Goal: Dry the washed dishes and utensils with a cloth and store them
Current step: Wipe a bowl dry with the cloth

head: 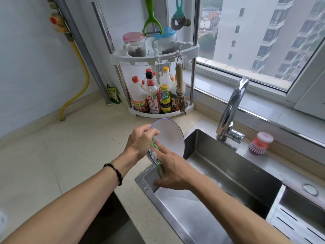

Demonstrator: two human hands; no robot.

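Drying the plate over the sink corner

At frame centre my left hand pinches the tilted plate by its rim, so my right hand can press the green cloth on its lower edge with curled fingers

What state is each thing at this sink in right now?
Plate: tilted on edge, held above the sink's corner.
Cloth: green, pressed against the plate.
Left hand: grips the plate's rim.
Right hand: holds the cloth.
Faucet: no water running.
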